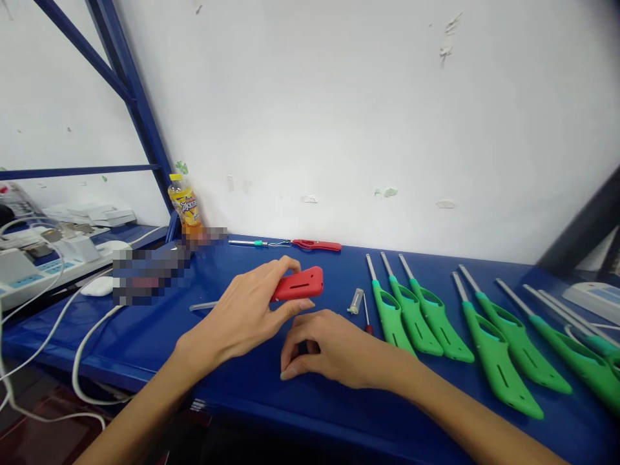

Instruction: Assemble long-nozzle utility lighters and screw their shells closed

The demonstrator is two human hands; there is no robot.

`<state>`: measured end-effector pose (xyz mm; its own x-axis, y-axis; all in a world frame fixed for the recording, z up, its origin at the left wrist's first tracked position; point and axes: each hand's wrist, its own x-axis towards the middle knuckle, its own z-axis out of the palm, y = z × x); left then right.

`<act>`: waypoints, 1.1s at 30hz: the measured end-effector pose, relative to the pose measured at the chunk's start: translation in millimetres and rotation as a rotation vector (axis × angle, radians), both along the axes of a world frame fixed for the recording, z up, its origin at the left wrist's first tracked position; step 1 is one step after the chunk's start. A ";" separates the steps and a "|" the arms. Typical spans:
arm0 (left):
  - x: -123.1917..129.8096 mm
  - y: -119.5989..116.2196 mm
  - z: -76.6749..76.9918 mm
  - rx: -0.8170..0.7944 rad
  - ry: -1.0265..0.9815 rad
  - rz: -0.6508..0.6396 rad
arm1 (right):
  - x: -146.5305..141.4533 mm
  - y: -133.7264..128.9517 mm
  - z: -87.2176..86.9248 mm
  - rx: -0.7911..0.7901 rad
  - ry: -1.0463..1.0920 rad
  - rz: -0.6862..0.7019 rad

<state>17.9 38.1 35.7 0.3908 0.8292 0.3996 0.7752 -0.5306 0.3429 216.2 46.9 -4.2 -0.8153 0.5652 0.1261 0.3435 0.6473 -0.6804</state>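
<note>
My left hand (247, 307) is wrapped round a red lighter body (303, 284), its end sticking out between thumb and fingers. A metal tube (203, 305) pokes out on the other side of that hand. Just right of it and lower, my right hand (322, 345) hangs over the blue table (261, 403) with thumb and fingertips pressed together; whatever they may hold is too small to make out. A small clear part (356, 301) and a screwdriver (367, 313) lie beyond my right hand.
Several green lighters (431, 323) lie in a row at the right. Another red lighter (317, 245) with exposed wires lies by the wall. A yellow-capped bottle (185, 206) stands at the back left. White cables and a power strip (53, 271) are at the far left.
</note>
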 end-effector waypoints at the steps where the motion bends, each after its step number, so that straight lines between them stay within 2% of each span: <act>1: 0.2 0.8 -1.2 -0.003 0.031 -0.005 | -0.1 0.9 -1.4 0.008 -0.007 -0.003; 7: -4.1 10.0 -12.5 -0.039 0.229 -0.044 | 4.7 2.0 5.4 -0.001 -0.051 -0.031; 10: -6.8 12.9 -16.3 -0.054 0.236 -0.041 | 14.9 1.6 20.5 -0.085 -0.078 -0.028; 13: -6.8 12.8 -18.3 -0.098 0.257 -0.074 | 30.3 2.3 41.5 -0.256 -0.042 -0.025; 15: -5.3 11.3 -18.9 -0.139 0.283 -0.114 | 39.1 4.1 53.4 -0.302 0.067 -0.095; 17: -3.4 9.1 -18.8 -0.170 0.304 -0.143 | 44.3 7.3 59.3 -0.225 0.158 -0.206; 21: -1.6 5.6 -17.7 -0.199 0.325 -0.176 | 44.2 15.6 53.4 0.023 0.168 -0.376; 24: -2.1 5.4 -17.2 -0.207 0.328 -0.181 | 41.0 20.4 44.2 0.114 0.105 -0.436; 33: -2.7 4.7 -18.4 -0.226 0.324 -0.191 | 37.3 25.1 29.2 0.083 0.028 -0.458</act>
<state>15.2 42.8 17.3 0.6213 0.7821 0.0482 0.7568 -0.6149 0.2217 253.5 72.0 25.0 -0.4793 0.8535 0.2044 0.5890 0.4855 -0.6461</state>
